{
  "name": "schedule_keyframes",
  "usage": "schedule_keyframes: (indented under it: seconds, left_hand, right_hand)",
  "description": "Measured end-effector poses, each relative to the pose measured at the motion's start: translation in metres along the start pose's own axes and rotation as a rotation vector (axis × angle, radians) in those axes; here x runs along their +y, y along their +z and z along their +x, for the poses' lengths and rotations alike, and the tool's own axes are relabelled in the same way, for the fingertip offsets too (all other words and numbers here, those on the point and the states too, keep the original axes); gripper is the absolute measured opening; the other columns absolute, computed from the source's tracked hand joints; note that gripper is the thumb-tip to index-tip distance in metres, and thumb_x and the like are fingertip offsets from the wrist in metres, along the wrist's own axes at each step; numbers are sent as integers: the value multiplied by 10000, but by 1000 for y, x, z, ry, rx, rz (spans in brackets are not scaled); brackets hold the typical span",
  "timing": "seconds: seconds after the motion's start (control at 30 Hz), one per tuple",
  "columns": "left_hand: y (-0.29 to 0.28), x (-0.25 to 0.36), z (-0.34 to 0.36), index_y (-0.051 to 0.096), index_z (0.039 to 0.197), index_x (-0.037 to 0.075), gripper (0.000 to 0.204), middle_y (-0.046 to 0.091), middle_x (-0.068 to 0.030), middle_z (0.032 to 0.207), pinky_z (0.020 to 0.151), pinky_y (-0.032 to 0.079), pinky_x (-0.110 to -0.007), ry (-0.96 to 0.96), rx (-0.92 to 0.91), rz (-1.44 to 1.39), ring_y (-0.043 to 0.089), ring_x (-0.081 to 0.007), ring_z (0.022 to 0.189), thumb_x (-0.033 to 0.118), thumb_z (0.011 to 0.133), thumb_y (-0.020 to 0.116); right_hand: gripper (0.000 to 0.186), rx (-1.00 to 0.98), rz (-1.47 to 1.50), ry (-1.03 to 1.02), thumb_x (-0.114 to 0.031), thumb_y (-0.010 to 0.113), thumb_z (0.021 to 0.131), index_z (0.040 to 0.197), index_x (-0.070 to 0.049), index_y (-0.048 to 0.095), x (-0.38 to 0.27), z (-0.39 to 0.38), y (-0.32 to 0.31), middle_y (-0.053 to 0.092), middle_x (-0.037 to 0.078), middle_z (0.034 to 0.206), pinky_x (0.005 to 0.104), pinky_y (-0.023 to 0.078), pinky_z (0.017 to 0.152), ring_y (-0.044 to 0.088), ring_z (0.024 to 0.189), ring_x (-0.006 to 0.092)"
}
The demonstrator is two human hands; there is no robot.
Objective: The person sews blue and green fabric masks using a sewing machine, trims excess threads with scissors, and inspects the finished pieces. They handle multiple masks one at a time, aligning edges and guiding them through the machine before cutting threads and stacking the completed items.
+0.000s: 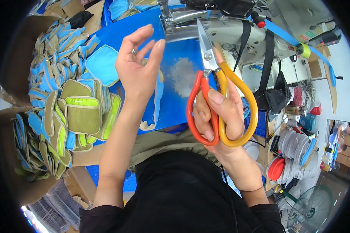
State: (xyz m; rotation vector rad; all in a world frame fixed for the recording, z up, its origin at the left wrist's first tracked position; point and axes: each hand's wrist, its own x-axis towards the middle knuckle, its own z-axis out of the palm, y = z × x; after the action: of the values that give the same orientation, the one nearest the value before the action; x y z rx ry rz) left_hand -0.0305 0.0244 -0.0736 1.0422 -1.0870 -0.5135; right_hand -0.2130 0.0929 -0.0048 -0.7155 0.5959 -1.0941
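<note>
My right hand (230,118) grips a pair of scissors (208,58) with one red and one yellow handle loop. Its thumb passes through the yellow loop and fingers curl inside the red one. The blades point up and look closed together. To the left, my left hand (138,68) is raised with its fingers apart and bent; nothing shows in it, and one finger wears a ring. Behind it on the blue tabletop (171,112) lies a light-blue fabric strip (158,97) with a beige edge, partly hidden by that hand and wrist.
Piles of blue, olive and lime fabric pads (83,116) fill the left side. A sewing machine (237,37) stands at the far side, black straps (266,58) hanging near it. On the right are rolls of white tape (291,147) and a fan (311,209).
</note>
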Motion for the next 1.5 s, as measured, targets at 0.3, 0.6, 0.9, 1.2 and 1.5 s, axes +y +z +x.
schedule_keyframes:
  seconds: [0.3, 0.6, 0.9, 1.2, 1.5]
  left_hand:
    - [25, 1, 15, 596, 1250, -56, 386, 627, -156, 1291, 1012, 615, -354, 33, 2, 3, 621, -202, 1226, -66, 902, 761]
    - [25, -4, 19, 643, 1110, -4, 310, 671, -153, 1281, 937, 626, -405, 85, 36, -56, 677, -221, 1157, 16, 861, 827]
    - [23, -5, 23, 679, 1071, -8, 257, 668, -158, 1263, 923, 640, -394, 93, 24, -62, 686, -215, 1129, 13, 863, 829]
    - [13, -5, 30, 722, 1012, -14, 184, 652, -187, 1299, 898, 646, -361, 46, -33, -80, 695, -219, 1121, 47, 874, 829]
    - [5, -1, 37, 737, 920, -12, 78, 647, -196, 1323, 904, 638, -357, -39, -103, -94, 696, -222, 1113, 17, 869, 789]
  right_hand:
    - [779, -3, -20, 76, -129, 578, 983, 1666, -47, 213, -6, 4, -3, 527, 39, 685, 227, 376, 433, 413, 416, 87]
    - [783, -34, -24, 28, -130, 585, 977, 1662, -32, 219, 3, 5, -5, 556, 42, 740, 228, 393, 425, 434, 422, 85]
    - [789, 14, -89, 85, -125, 592, 967, 1669, -69, 235, -3, 6, -1, 529, 47, 689, 225, 366, 425, 407, 419, 87]
    - [809, -75, -70, 226, -131, 597, 946, 1664, -37, 237, -28, -2, -4, 540, 39, 675, 207, 374, 437, 429, 417, 80]
    - [825, -114, -82, 293, -182, 609, 942, 1657, -13, 233, -35, 13, -2, 526, 27, 621, 208, 369, 451, 417, 381, 82]
